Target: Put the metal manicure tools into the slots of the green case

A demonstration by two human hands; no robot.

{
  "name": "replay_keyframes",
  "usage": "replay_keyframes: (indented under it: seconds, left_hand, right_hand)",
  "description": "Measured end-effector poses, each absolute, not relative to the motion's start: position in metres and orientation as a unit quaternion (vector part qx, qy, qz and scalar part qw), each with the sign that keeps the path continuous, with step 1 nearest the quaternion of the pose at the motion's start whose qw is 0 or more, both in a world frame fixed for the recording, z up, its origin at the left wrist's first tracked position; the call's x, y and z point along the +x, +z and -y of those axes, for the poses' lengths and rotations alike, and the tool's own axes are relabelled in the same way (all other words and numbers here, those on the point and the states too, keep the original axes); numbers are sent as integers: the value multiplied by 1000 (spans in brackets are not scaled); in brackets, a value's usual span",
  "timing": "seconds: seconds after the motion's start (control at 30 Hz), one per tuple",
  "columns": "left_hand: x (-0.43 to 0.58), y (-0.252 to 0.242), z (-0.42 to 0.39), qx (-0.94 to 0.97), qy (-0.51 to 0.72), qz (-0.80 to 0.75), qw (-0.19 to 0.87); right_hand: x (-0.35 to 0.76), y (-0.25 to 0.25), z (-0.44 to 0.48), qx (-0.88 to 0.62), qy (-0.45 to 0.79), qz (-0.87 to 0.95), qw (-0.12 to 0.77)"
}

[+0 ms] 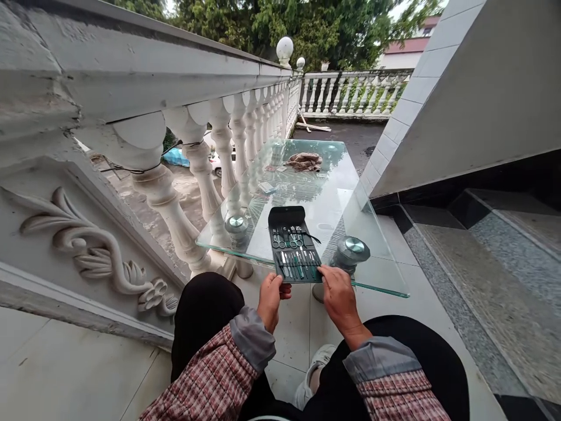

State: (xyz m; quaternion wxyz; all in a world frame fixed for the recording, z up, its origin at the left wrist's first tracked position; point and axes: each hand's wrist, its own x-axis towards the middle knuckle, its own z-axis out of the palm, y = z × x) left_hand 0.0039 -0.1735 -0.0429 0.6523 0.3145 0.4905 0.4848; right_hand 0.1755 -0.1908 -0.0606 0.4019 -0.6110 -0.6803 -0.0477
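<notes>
An unfolded black manicure set case (286, 217) lies at the near edge of the glass table, its front end sticking out past the edge. Small metal tools (298, 263), among them scissors and clippers, sit in rows inside it. My left hand (270, 295) pinches the case's near left corner between thumb and fingers. At the near right corner my right hand (339, 295) grips the case, its fingers closed on the edge. A dark strap or slim tool, I cannot tell which, juts from the right side of the case.
The glass table (377, 251) has round metal leg caps. A crumpled brown cloth (304, 162) lies at its far end, and a small packet (266, 187) nearer. White balusters (166, 199) run along the left. Stone steps (495, 251) rise on the right.
</notes>
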Motion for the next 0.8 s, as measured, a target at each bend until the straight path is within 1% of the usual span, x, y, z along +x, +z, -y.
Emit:
replay_keyframes:
  seconds: [0.17,0.27,0.53,0.67,0.8]
  left_hand:
    - [13,-43,183,289,501,-458,675]
    - [26,-45,185,263,509,-450,685]
    - [65,-51,176,196,550,-426,691]
    - [71,-52,175,202,566,-426,677]
    - [70,-57,173,194,560,-441,674]
  right_hand:
    - [174,-62,193,-611,-44,671,418]
    - [176,-58,190,-622,-13,656,428]
    - [198,-8,150,-612,179,631,441]
    - [204,-12,126,-612,315,583,433]
    - [201,-21,117,-622,334,561,432]
